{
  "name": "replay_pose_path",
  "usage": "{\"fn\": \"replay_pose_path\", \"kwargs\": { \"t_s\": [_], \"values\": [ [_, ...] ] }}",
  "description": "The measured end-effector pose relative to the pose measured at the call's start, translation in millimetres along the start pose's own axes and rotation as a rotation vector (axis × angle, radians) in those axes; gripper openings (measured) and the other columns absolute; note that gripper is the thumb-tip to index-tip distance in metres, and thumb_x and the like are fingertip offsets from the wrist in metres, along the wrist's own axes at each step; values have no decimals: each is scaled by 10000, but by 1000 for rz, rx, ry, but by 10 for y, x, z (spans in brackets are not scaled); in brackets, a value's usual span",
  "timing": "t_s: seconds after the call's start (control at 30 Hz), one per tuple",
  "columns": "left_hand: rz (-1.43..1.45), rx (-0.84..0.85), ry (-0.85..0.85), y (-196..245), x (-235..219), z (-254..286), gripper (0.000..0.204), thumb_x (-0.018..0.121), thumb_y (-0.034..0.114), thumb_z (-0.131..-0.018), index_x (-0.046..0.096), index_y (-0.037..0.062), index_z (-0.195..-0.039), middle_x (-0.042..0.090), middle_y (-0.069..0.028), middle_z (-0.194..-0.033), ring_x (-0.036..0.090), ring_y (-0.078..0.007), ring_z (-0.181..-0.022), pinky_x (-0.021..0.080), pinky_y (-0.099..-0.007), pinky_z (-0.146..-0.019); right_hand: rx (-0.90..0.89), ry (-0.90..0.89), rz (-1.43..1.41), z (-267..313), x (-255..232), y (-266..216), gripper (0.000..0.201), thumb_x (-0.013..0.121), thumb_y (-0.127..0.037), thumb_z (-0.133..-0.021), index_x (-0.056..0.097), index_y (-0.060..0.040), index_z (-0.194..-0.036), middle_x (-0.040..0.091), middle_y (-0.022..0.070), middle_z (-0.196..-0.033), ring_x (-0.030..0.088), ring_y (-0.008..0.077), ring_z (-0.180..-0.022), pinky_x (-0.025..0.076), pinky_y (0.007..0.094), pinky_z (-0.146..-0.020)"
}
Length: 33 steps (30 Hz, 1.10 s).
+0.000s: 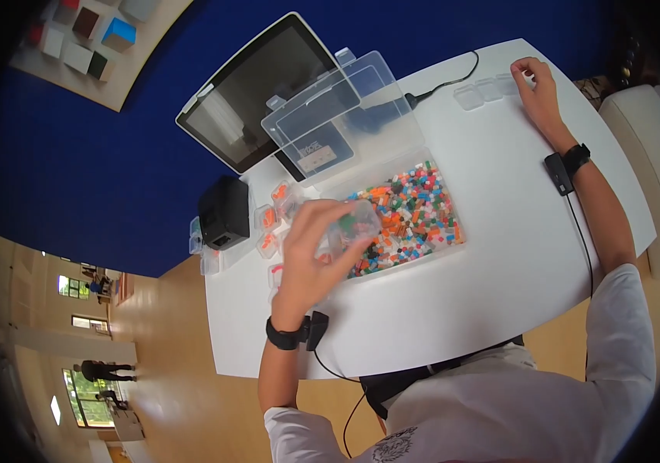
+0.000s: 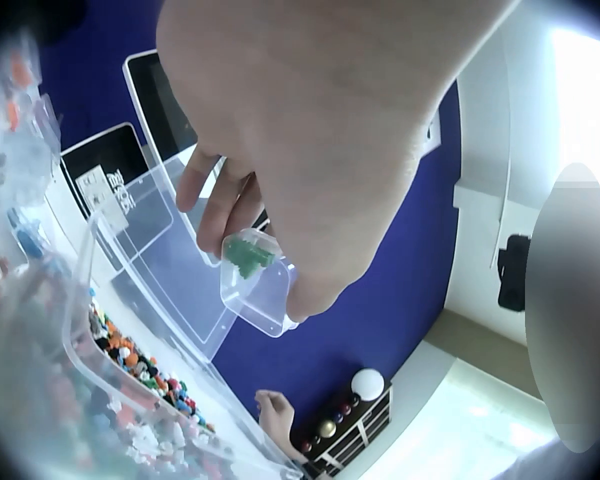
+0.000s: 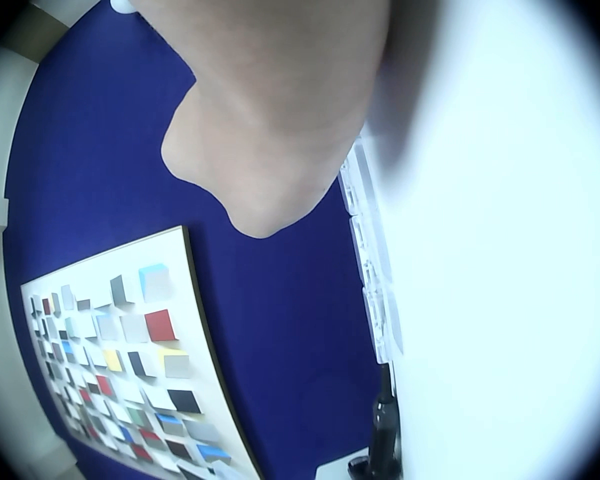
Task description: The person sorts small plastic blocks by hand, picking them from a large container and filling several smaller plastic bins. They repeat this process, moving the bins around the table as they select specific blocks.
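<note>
My left hand (image 1: 307, 255) pinches a small clear plastic box (image 1: 366, 219) between thumb and fingers, over the left part of a large clear bin (image 1: 460, 202). In the left wrist view, green pieces lie inside this small box (image 2: 248, 256). Many small multicolored pieces (image 1: 415, 208) fill the bin. My right hand (image 1: 538, 96) rests at the far right of the table, its fingers loosely bent, beside a row of small clear boxes (image 1: 469, 97). In the right wrist view, the right hand (image 3: 270, 130) hides its own fingertips.
Small boxes with orange pieces (image 1: 268, 217) stand left of the bin, partly behind my left hand. A black device (image 1: 224, 212) stands farther left. The bin's clear lid (image 1: 380, 76) leans up before a dark screen (image 1: 257, 92). A black cable (image 1: 453, 83) crosses the table's back.
</note>
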<state>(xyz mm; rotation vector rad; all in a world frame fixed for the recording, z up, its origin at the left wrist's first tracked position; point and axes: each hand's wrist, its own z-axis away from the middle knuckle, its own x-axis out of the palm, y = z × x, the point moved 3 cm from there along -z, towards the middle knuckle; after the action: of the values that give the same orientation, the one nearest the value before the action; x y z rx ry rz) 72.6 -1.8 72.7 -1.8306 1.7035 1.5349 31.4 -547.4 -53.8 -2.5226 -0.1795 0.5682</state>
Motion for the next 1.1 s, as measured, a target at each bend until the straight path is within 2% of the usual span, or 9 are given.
{"fn": "replay_pose_path", "kwargs": {
  "t_s": [0.03,0.2,0.47,0.6,0.67,0.77,0.9,1.0,1.1],
  "values": [
    [3,105,7,53,112,-90,535,955,73,-838,811,29,-1351,778,-150,-1304,746,-296,-1181,587,-425,-1036,-16,12,-11,2,19,16,158,751,-196,-1105,768,-50,-1162,778,83,-1119,660,271,-1047,535,402,-944],
    [11,232,188,177,391,81,560,987,73,-804,783,28,-1323,744,-182,-1334,734,-345,-1180,605,-439,-1027,-39,50,-83,87,-27,-262,100,755,-149,-1075,766,-53,-1100,757,87,-1071,656,265,-1036,534,399,-927],
    [-105,157,452,-17,298,437,565,978,98,-823,699,67,-1313,667,-166,-1340,672,-314,-1205,579,-437,-1031,-197,-6,-254,302,104,-971,60,807,-12,-989,752,-34,-991,727,75,-933,672,228,-899,536,364,-858],
    [132,135,478,-47,406,478,560,957,26,-834,690,50,-1326,678,-172,-1359,688,-287,-1209,590,-420,-1053,-190,-69,-359,505,123,-1338,54,792,14,-992,760,-29,-985,696,62,-915,663,171,-867,517,329,-843],
    [154,178,390,80,426,405,571,974,24,-820,687,41,-1314,691,-180,-1383,706,-274,-1222,594,-401,-1057,-99,-113,-461,639,99,-1648,43,789,16,-992,755,-11,-988,703,58,-927,657,149,-863,516,321,-844],
    [287,123,375,76,586,470,769,995,12,-834,557,45,-1466,719,-176,-1375,727,-270,-1219,593,-415,-1073,-303,-321,-611,780,-124,-2400,97,808,33,-944,772,-50,-979,731,59,-917,659,208,-846,518,336,-824],
    [530,98,293,77,681,454,989,1011,12,-867,358,63,-1608,750,-169,-1322,746,-255,-1198,596,-422,-1059,-638,-707,-715,969,-224,-3193,318,835,-53,-983,783,-70,-1297,755,108,-1170,691,303,-1013,549,429,-926],
    [562,66,276,21,692,478,1014,1024,14,-862,341,74,-1610,767,-161,-1281,756,-233,-1188,603,-402,-1041,-571,-777,-730,1111,-200,-3310,447,805,-85,-1036,707,-67,-1471,725,136,-1311,704,333,-1117,552,468,-1018],
    [634,11,309,-22,750,486,1018,1034,11,-852,349,85,-1602,779,-151,-1250,767,-228,-1167,607,-401,-1032,-494,-854,-747,1094,-200,-3232,441,760,-102,-1082,677,-51,-1512,714,163,-1389,716,344,-1186,567,482,-1061]
  ]
}}
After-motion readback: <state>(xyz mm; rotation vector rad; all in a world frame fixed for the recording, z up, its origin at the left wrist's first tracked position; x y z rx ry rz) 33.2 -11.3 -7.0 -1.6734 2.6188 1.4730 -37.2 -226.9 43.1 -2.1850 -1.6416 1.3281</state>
